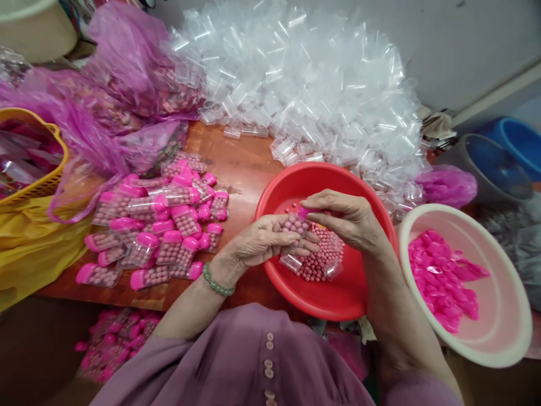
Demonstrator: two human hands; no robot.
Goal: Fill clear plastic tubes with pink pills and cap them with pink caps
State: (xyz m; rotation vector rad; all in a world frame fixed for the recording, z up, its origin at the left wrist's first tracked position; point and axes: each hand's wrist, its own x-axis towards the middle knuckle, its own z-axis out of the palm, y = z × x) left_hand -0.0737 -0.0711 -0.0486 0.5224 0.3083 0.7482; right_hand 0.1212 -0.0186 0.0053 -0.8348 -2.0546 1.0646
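My left hand (264, 239) grips a small clear bottle (295, 224) filled with pink beads, above a red basin (279, 282). With its thumb and fingers, my right hand (344, 217) pinches the pink cap (303, 212) at the bottle's upper end. Whether the cap is fully seated I cannot tell. Loose pink beads (323, 254) lie in the basin below my hands, with clear bottles (333, 270) among them. A heap of filled, pink-capped bottles (169, 225) lies on the table to the left.
Clear bottles (304, 79) are piled high at the back. A white basin (502, 282) with pink caps (443, 276) stands at right. Purple plastic bags (127, 51), a yellow basket (46, 163) and a yellow bag (42, 242) are at left. More capped bottles (118, 338) lie below the table edge.
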